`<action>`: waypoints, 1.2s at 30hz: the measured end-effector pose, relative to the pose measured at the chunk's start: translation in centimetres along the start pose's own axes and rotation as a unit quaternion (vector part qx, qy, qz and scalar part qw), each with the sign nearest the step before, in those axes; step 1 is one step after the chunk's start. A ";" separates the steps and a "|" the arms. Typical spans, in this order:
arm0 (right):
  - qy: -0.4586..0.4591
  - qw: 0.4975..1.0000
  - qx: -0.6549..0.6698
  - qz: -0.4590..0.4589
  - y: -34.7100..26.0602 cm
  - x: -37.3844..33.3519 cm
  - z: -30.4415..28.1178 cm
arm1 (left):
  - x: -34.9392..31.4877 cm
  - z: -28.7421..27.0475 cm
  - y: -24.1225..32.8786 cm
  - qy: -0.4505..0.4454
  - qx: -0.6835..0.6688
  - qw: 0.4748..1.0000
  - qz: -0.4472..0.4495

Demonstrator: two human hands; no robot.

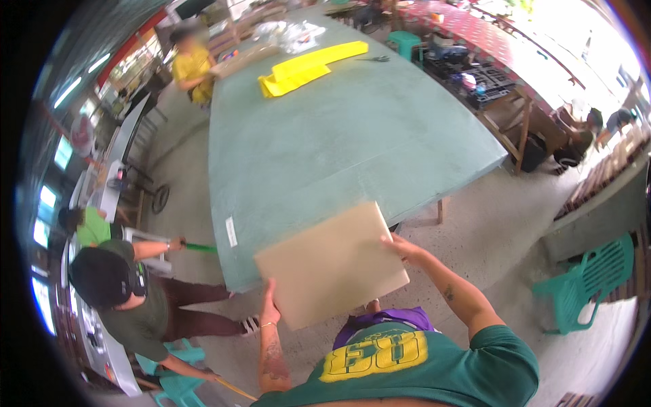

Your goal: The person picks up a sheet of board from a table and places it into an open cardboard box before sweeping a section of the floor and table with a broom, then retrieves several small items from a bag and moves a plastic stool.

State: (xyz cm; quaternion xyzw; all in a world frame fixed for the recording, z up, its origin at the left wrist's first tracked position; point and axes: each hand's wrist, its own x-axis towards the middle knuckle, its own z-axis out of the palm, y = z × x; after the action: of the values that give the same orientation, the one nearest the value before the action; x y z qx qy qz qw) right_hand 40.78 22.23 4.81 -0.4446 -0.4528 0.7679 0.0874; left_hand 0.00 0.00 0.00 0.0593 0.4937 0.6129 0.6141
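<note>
Between my two hands is a flat tan rectangular sheet, perhaps cardboard, held at the near end of a large grey-green table. My left hand grips its left edge near the lower corner. On the opposite edge, my right hand has its thumb on top, its other fingers mostly hidden beneath. The sheet overlaps the table's near edge, and I cannot tell whether it rests there. A small white strip lies on the tabletop to the left.
Yellow fabric, scissors and clear plastic lie at the table's far end. At my left stands a person in a dark shirt, holding a green stick. A green plastic chair stands at right.
</note>
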 end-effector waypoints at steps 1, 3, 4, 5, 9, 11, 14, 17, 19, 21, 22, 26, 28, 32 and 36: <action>0.034 0.999 0.010 -0.028 1.9 0.0 -0.1 | 1.0 1.0 -1.3 -0.011 0.037 0.999 0.006; 0.054 0.994 0.046 -0.088 7.3 2.2 1.4 | 0.1 0.6 -0.4 -0.012 0.093 0.995 0.030; 0.059 0.989 0.092 -0.099 11.0 2.9 3.9 | -2.1 0.5 2.6 -0.013 0.135 0.991 -0.007; 0.044 0.989 0.122 -0.075 12.9 1.1 4.2 | -2.8 -2.2 -0.1 0.017 0.137 0.990 0.002; 0.083 0.984 0.142 -0.072 13.6 -7.2 1.2 | 1.6 -0.8 -5.5 -0.042 0.135 0.989 -0.034; 0.174 0.964 0.185 -0.079 19.5 -10.4 -0.7 | 0.9 1.2 -8.8 -0.076 0.155 0.982 -0.074; 0.235 0.930 0.241 -0.145 23.4 -17.7 -2.0 | -1.2 9.3 -11.5 -0.139 0.248 0.953 -0.101; 0.194 0.900 0.349 -0.176 26.5 -25.1 -1.9 | -2.5 12.2 -13.6 -0.201 0.327 0.920 -0.082; 0.265 0.864 0.408 -0.133 32.0 -28.9 -1.2 | -3.7 14.5 -17.3 -0.244 0.361 0.895 -0.093; 0.410 0.795 0.432 -0.114 34.7 -32.6 0.6 | -6.2 18.1 -21.3 -0.276 0.367 0.881 -0.117; 0.408 0.779 0.461 -0.117 37.2 -35.5 1.0 | -8.2 19.8 -23.9 -0.291 0.363 0.875 -0.135; 0.455 0.687 0.538 -0.178 45.7 -44.6 3.6 | -13.1 26.2 -32.6 -0.408 0.391 0.812 -0.145; 0.520 0.625 0.544 -0.207 50.0 -49.0 5.2 | -16.3 30.8 -36.8 -0.458 0.388 0.780 -0.178; 0.572 0.496 0.588 -0.285 56.4 -56.2 8.7 | -18.7 37.4 -45.9 -0.518 0.390 0.686 -0.329; 0.590 0.420 0.603 -0.333 66.9 -62.4 13.5 | -25.7 44.3 -61.7 -0.531 0.532 0.569 -0.333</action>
State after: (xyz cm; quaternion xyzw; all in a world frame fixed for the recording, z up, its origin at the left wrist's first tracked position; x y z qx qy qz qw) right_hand 85.20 -58.05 -6.56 -0.4364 0.1768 0.3040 0.8281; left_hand 79.06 -12.17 -5.73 0.5213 0.3006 -0.1501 0.7845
